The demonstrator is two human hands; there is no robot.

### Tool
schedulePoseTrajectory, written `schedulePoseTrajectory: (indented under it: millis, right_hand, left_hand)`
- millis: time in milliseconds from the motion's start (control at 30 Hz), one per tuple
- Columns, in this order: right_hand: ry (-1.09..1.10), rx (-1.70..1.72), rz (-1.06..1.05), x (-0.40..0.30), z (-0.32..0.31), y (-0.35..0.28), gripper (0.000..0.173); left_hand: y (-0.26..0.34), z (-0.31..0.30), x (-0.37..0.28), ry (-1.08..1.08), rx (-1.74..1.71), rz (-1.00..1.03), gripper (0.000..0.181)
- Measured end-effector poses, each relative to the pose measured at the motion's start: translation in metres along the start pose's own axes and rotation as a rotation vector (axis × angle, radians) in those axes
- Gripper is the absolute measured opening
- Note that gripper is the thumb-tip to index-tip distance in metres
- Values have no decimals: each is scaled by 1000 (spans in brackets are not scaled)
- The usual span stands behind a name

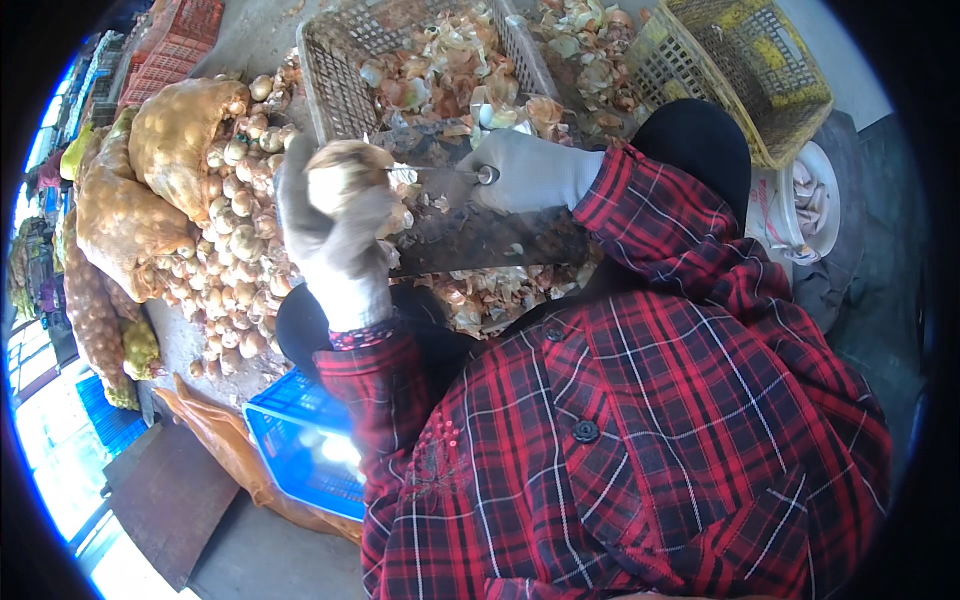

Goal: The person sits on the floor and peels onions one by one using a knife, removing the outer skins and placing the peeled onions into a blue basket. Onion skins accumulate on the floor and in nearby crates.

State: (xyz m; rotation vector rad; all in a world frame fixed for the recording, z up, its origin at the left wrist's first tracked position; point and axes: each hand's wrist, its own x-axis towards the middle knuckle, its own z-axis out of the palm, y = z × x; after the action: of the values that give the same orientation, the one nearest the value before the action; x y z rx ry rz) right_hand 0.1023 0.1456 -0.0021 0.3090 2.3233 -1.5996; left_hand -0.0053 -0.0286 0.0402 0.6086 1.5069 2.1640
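My left hand (pixel 341 251), in a pale work glove and slightly blurred, grips an onion (pixel 339 174) with brownish dry skin above and a bright, pale side. My right hand (pixel 529 171), gloved too, is closed around a small knife (pixel 486 175). Its thin blade points left, with the tip at or close to the onion; contact is hard to tell. Below both hands lies a dark board (pixel 495 241) strewn with scraps of skin. Between my knees, more onion peel (pixel 502 296) lies under the board's near edge.
Ahead stands a plastic crate (pixel 309 82) with onion skins; a yellow crate (pixel 739 90) tilts at its right. Loose onions (pixel 240 247) and mesh sacks (pixel 131 217) lie left. A blue crate (pixel 259 450) sits near my left arm, a white bucket (pixel 829 199) at right.
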Motion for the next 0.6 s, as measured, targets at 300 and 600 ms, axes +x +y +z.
schedulePoseTrajectory:
  millis: [300,600]
  right_hand:
    - [338,-116,-152,6,14,8,25]
    - [488,-370,12,12,15,9,30]
  left_hand:
    - [-15,-11,5,26,-217,-64,65]
    - [-28,2,-1,29,-239,-208,64]
